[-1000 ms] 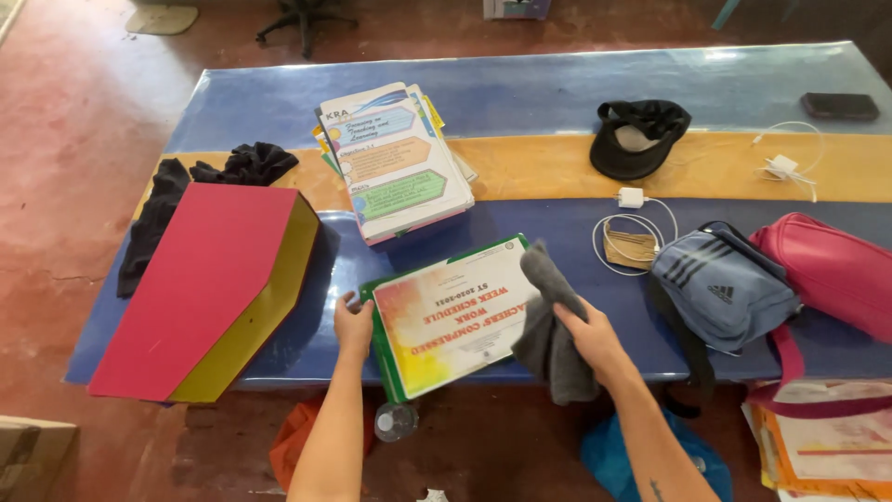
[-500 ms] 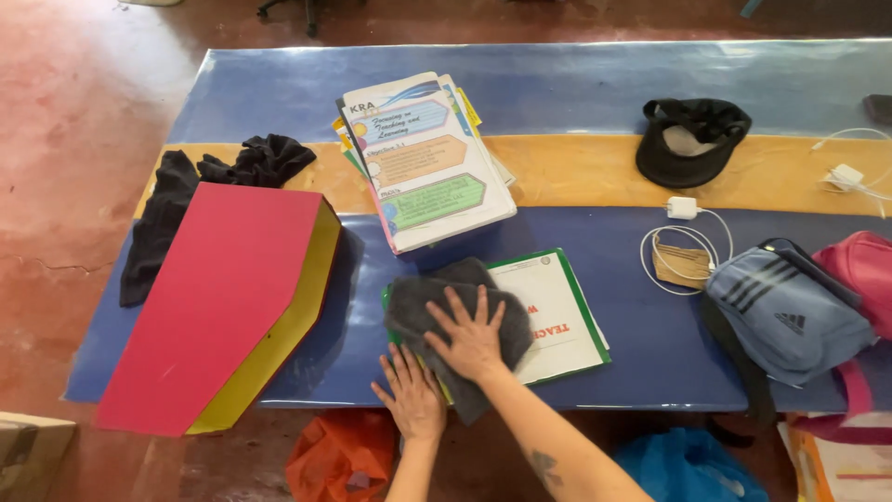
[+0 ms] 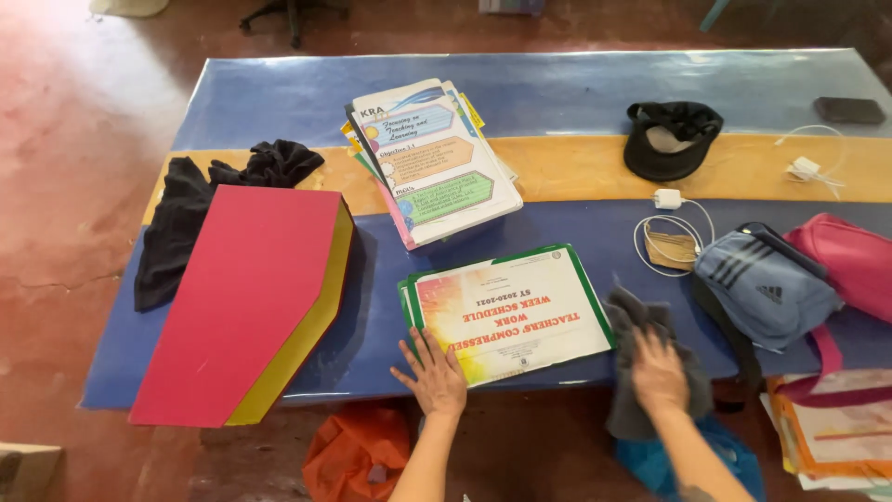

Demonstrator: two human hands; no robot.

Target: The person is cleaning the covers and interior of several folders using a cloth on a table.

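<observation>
A: At the bench's near edge, left hand?
B: Flat, fingers spread, pinning the green-bordered booklet; grip released.
A: Right hand?
B: Palm pressing the grey cloth at the edge, just right of the booklet, not clenched.

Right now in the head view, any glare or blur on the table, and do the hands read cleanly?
Head view: glare streaks the glossy blue table along its far edge, and the floor at upper left is washed out. The red board casts a soft shadow to its right. Left hand on the laminated sheet is sharp; right hand on the grey cloth is slightly soft.
</observation>
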